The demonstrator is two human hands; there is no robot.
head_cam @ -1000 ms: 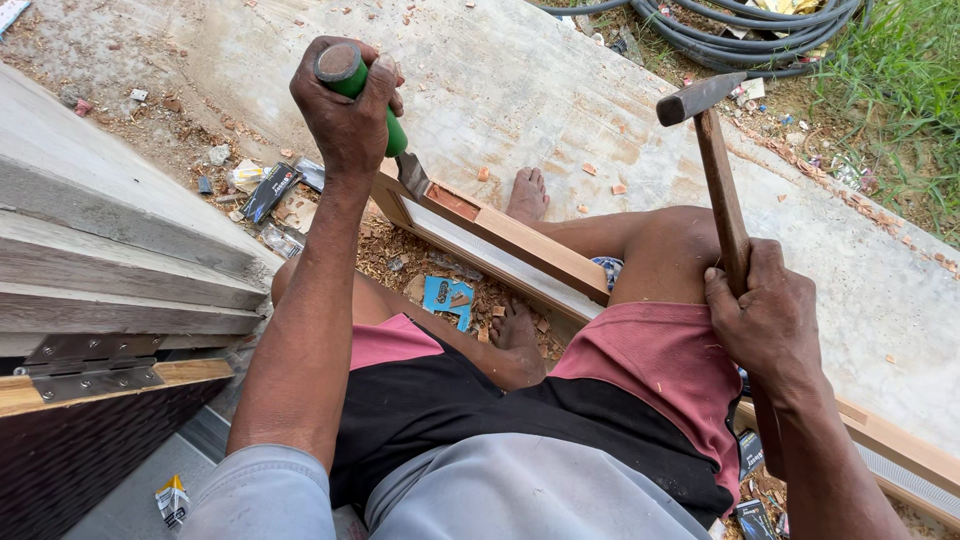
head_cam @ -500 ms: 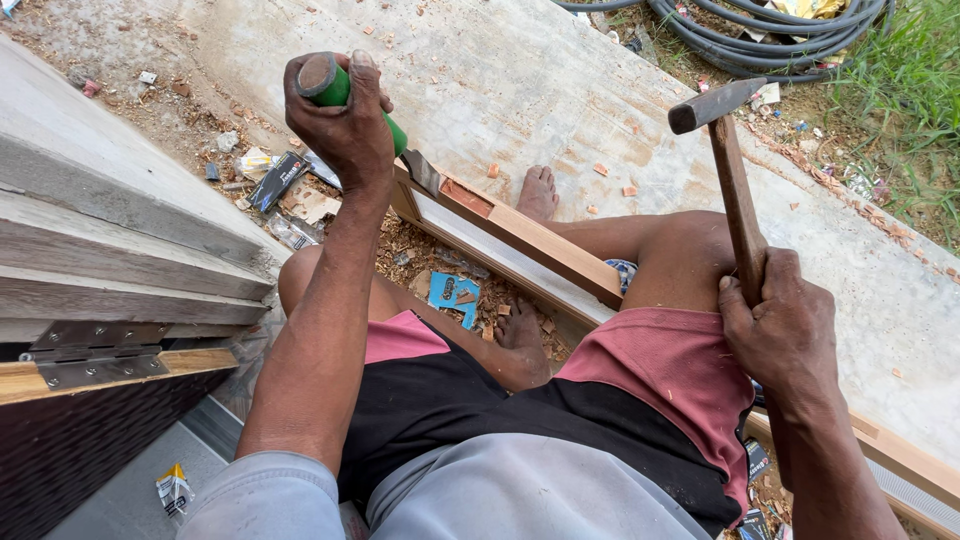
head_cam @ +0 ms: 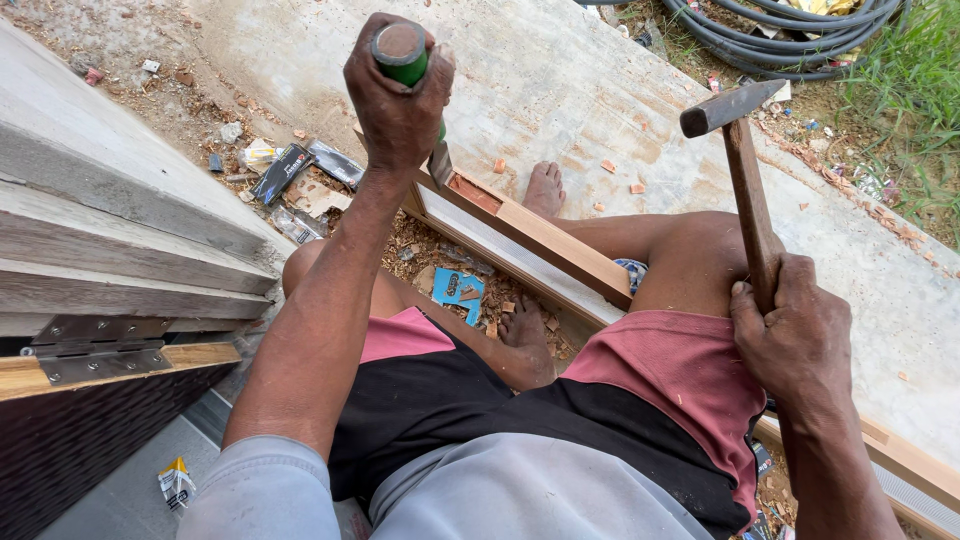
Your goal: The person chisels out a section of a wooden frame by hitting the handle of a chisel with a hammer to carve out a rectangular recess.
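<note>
The left hand (head_cam: 398, 95) is clenched around the green handle of a chisel (head_cam: 405, 60), held upright with its blade set against a shallow notch near the end of a wooden frame (head_cam: 545, 238) that runs across the concrete under the person's bent right leg. The right hand (head_cam: 795, 340) grips the lower end of a hammer (head_cam: 745, 180) by its wooden handle, the steel head raised well apart from the chisel top, out to the right. Wood chips (head_cam: 440, 255) litter the ground between the legs beside a blue packet (head_cam: 458, 293), and a metal hinge (head_cam: 95, 345) sits on a plank at the left.
</note>
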